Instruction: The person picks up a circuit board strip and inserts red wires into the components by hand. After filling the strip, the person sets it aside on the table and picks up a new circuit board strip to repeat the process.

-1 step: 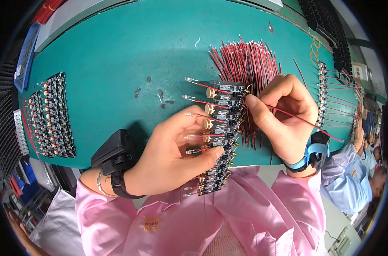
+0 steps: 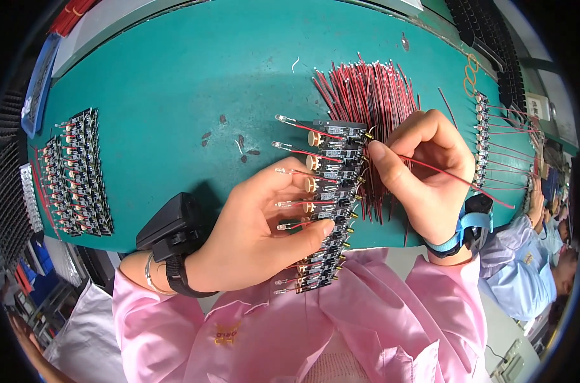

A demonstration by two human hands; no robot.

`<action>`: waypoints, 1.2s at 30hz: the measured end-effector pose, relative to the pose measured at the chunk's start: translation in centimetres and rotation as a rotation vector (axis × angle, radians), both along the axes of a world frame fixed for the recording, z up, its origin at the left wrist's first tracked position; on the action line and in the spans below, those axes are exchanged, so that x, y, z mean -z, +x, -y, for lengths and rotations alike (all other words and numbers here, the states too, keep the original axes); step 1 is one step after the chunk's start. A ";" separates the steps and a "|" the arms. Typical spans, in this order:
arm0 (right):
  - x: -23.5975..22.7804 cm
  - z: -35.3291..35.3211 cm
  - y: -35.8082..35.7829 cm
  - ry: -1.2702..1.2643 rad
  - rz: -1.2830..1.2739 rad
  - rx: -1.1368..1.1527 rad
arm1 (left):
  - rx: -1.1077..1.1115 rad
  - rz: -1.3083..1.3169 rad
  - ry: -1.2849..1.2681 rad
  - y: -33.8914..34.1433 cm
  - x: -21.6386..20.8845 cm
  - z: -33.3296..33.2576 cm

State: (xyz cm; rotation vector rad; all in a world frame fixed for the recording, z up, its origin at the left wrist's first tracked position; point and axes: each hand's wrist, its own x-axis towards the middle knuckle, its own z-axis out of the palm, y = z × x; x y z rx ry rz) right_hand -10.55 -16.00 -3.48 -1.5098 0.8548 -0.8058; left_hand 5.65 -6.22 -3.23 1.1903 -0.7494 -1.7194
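Observation:
My left hand (image 2: 258, 233) grips a long black strip of small circuit boards (image 2: 341, 153), its thumb across the front. Clear LEDs on red leads (image 2: 290, 119) stick out along the strip's left side, beside round cream-coloured parts. Short brass-coloured pins line its right edge. My right hand (image 2: 424, 172) is closed in a pinch on a thin red wire (image 2: 456, 174), whose free end trails down to the right. The pinching fingertips are right beside the strip's upper right edge; whether the wire tip touches a board is hidden.
Behind the strip lies a large bundle of red and black wires (image 2: 369, 89) on the green table (image 2: 175, 96). Stacked board strips (image 2: 79, 172) lie at the left, and another wired strip (image 2: 481, 140) at the right, near rubber bands (image 2: 471, 73). Another person (image 2: 526, 274) sits at far right.
Almost nothing differs. The free end of the red wire has shifted very slightly; both hands keep their places.

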 end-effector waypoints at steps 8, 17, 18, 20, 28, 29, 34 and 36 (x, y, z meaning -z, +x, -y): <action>-0.1 1.9 -0.9 0.181 0.143 0.061 | -0.052 -0.010 0.084 0.3 0.0 0.1; 0.4 6.2 -5.3 -0.117 -0.386 0.095 | -0.127 -0.106 0.079 0.5 0.7 0.3; 0.8 6.2 -5.3 -0.171 -0.502 0.116 | -0.122 -0.105 0.078 0.5 0.7 0.3; 1.0 6.0 -4.6 -0.278 -0.737 0.154 | -0.130 -0.118 0.085 0.5 0.5 0.3; 1.5 5.3 -4.7 -0.371 -0.788 0.107 | -0.122 -0.108 0.114 0.5 0.3 0.4; 1.4 5.3 -4.7 -0.371 -0.788 0.108 | -0.122 -0.111 0.123 0.5 0.2 0.4; 0.9 5.3 -4.6 -0.278 -0.767 0.091 | -0.132 -0.107 0.111 0.4 0.4 0.4; 0.9 5.4 -4.9 -0.334 -0.690 0.168 | -0.124 -0.102 0.109 0.4 0.5 0.4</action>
